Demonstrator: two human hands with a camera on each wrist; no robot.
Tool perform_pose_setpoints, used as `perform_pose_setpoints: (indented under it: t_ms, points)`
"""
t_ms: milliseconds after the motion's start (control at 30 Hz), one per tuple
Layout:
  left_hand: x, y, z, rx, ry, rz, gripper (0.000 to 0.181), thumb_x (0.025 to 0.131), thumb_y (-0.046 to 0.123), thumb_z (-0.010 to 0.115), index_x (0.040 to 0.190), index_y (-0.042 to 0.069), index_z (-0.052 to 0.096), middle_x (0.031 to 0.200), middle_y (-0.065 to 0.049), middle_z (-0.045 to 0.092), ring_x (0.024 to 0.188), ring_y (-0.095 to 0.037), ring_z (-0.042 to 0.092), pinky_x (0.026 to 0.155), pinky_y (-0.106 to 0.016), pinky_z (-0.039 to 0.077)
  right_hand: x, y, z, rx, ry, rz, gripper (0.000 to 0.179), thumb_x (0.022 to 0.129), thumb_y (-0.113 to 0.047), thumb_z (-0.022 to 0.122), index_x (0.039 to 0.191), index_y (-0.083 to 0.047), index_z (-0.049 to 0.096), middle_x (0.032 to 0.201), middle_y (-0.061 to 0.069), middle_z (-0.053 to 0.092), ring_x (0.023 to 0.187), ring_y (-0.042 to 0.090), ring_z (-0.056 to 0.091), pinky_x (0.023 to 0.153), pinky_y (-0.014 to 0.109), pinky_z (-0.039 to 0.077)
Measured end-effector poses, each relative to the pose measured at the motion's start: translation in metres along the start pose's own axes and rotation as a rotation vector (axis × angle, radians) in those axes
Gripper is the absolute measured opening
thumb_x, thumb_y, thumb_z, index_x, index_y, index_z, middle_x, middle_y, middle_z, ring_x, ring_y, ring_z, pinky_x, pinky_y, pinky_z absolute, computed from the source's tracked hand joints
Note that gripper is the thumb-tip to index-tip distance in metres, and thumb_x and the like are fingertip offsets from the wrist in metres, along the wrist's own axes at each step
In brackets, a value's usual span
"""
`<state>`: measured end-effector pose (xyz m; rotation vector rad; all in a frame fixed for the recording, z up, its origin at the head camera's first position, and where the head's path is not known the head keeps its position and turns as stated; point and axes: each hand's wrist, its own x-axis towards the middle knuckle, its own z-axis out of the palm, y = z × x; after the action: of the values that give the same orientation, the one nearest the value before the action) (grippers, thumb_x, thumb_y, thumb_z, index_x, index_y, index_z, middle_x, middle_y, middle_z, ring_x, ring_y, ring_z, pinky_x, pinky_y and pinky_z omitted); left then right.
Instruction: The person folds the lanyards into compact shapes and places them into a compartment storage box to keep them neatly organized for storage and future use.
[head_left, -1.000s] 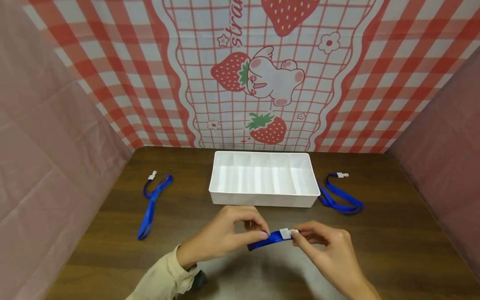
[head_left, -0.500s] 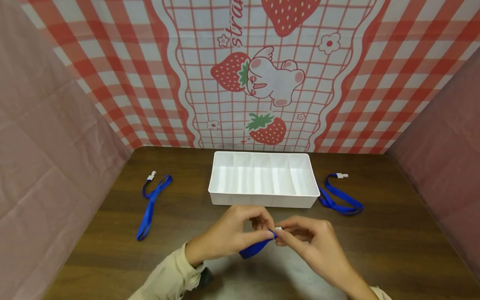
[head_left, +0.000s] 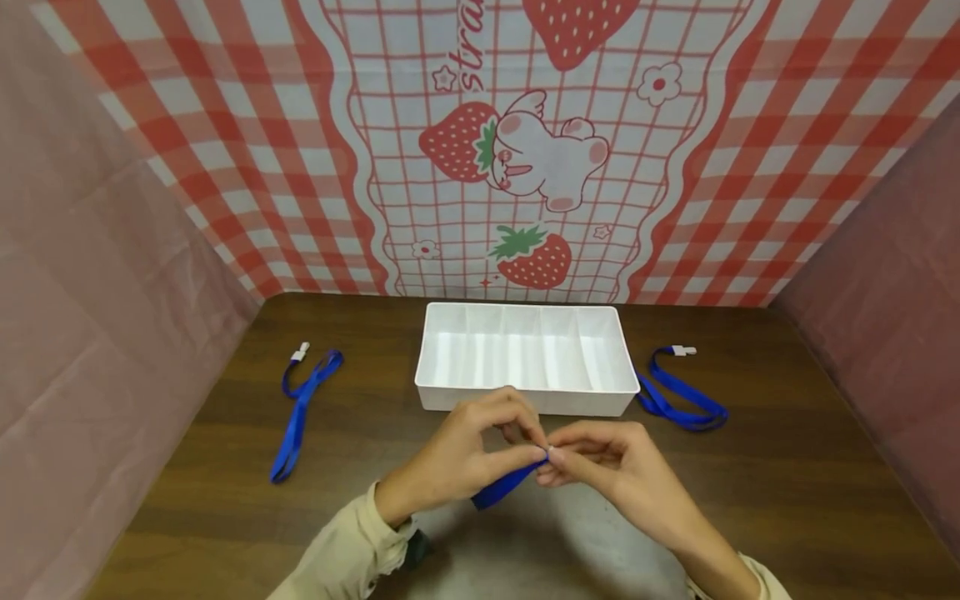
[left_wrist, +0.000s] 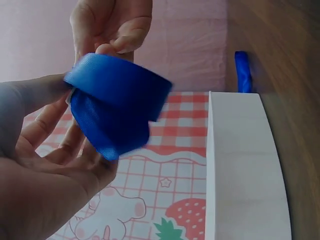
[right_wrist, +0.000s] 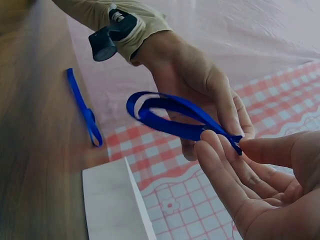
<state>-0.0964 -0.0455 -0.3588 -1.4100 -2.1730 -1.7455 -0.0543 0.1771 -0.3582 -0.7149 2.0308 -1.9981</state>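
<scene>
Above the near middle of the table, a folded blue lanyard (head_left: 504, 487) is held between both hands. My left hand (head_left: 468, 450) pinches it between thumb and fingers, and its loops (right_wrist: 167, 122) hang out free in the right wrist view. At the same end, my right hand (head_left: 622, 479) pinches the strap, its fingertips touching or nearly touching the left ones. The lanyard's white clip is hidden by the fingers in the head view. Loose folds of blue ribbon (left_wrist: 117, 92) bulge toward the camera in the left wrist view.
Just beyond the hands stands a white divided tray (head_left: 528, 402) with several compartments. One blue lanyard (head_left: 300, 412) with a white clip lies at the left of the table (head_left: 202, 467). Another blue lanyard (head_left: 686, 398) lies against the tray's right side. A checked strawberry cloth (head_left: 532, 192) hangs behind.
My right hand has moved left to meet the left hand. The white clip, in plain sight a second ago, is now covered by the fingers. The left hand has shifted slightly right and up.
</scene>
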Motion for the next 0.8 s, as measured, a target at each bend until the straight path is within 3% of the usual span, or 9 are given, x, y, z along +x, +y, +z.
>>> perform_pose_setpoints:
  t_ms: [167,367,567,800]
  points:
    - [0.0,-0.002,0.001,-0.025,-0.005,-0.03,0.008,0.091,0.005,0.072,0.096,0.009,0.068,0.096,-0.002,0.067,0.084,-0.008,0.064,0.071,-0.026,0.058,-0.001,-0.001,0.0,0.001,-0.001,0.003,0.017,0.097,0.001,0.061,0.112,0.008,0.066,0.099,0.023,0.072,0.087,0.033,0.073,0.078,0.045,0.058]
    - [-0.001,-0.004,0.005,-0.012,0.033,-0.09,0.011,0.091,0.009,0.073,0.095,0.011,0.063,0.089,0.001,0.066,0.077,-0.005,0.063,0.067,-0.025,0.057,-0.001,-0.003,0.004,-0.086,0.085,0.057,0.017,0.092,-0.005,0.069,0.106,0.005,0.069,0.094,0.018,0.074,0.082,0.035,0.073,0.075,0.042,0.059]
    - [0.0,-0.006,0.012,-0.018,0.079,-0.082,0.009,0.091,0.007,0.072,0.092,0.009,0.064,0.087,-0.002,0.068,0.075,-0.004,0.063,0.065,-0.025,0.057,-0.001,-0.006,0.006,-0.172,0.158,0.095,0.014,0.093,-0.012,0.07,0.101,-0.001,0.071,0.09,0.009,0.076,0.076,0.03,0.074,0.073,0.039,0.06]
    - [0.0,-0.005,0.016,0.08,0.082,-0.057,0.003,0.095,0.007,0.068,0.096,0.007,0.07,0.091,-0.002,0.07,0.077,-0.002,0.063,0.067,-0.021,0.055,-0.002,-0.005,0.003,-0.2,0.206,0.063,0.013,0.094,-0.007,0.068,0.101,0.003,0.071,0.09,0.011,0.075,0.074,0.026,0.074,0.07,0.037,0.06]
